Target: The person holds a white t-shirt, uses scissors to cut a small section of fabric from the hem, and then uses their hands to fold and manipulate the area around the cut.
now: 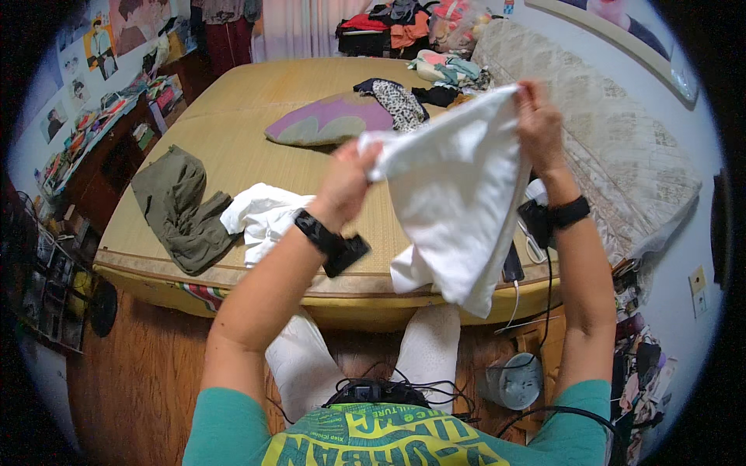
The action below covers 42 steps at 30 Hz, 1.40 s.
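Note:
A white garment (458, 202) hangs stretched between my two hands above the front part of the bed; its exact kind cannot be made out. My left hand (347, 182) grips one upper corner, slightly blurred. Higher up and farther right, my right hand (538, 128) pinches the other corner. The cloth droops in a loose fold, its lower end close to the bed's front edge. To the left on the mat lie a crumpled white garment (268, 220) and, beside it, olive-green trousers (183, 206).
The bed (225, 101) has a woven mat. A purple pillow (334, 120) and a spotted cloth (400, 105) lie farther back. A phone (513, 264) with a white cable and scissors (533, 247) rest near the right front edge. A bucket (513, 382) stands on the floor.

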Available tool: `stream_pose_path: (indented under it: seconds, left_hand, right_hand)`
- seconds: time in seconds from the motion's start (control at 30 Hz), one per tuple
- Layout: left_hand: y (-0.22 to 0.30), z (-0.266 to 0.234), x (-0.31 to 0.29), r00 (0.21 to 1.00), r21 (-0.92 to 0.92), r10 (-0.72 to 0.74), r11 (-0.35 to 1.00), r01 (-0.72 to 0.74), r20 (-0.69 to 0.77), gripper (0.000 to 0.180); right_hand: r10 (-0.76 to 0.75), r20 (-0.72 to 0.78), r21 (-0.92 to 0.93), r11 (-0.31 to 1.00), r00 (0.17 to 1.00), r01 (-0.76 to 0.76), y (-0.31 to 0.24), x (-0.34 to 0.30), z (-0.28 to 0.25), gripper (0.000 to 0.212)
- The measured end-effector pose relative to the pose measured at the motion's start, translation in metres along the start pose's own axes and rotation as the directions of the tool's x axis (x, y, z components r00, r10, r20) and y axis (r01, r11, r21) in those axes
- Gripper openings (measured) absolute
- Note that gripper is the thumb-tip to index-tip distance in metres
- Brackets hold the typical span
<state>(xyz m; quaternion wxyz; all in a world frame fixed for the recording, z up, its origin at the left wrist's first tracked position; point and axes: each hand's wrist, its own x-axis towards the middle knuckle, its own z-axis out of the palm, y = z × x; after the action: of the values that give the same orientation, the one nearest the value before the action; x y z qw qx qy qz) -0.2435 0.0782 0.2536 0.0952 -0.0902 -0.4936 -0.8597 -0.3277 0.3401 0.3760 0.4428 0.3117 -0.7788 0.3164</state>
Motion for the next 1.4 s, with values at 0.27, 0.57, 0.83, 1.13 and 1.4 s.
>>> stream_pose_path:
  seconds: [0.27,0.57,0.83,1.13,1.4]
  left_hand:
    - [0.093,-0.013,-0.040,0.970,0.058,0.116,0.990,-0.131,0.214,0.053]
    - [-0.105,-0.183,-0.151,0.751,0.328,-0.361,0.734,0.595,-0.553,0.037]
    - [-0.126,-0.184,-0.176,0.859,0.728,0.013,0.537,0.426,-0.512,0.046]
    - [-0.086,-0.162,-0.160,0.873,0.693,0.062,0.636,0.339,-0.484,0.032]
    - [-0.066,-0.235,-0.096,0.666,0.947,0.674,0.249,0.203,-0.320,0.045]
  right_hand:
    - [-0.520,0.036,-0.098,0.848,0.854,0.521,-0.040,-0.070,-0.052,0.011]
    - [-0.045,0.705,0.079,0.997,0.708,-0.014,0.018,-0.219,0.071,0.012]
    - [0.061,0.553,-0.097,0.995,0.831,-0.008,0.086,-0.239,0.235,0.035]
    - [0.283,0.439,-0.325,0.935,0.853,-0.143,0.101,-0.229,0.221,0.021]
    - [0.004,0.690,0.339,0.882,0.724,-0.328,0.034,-0.189,0.270,0.041]
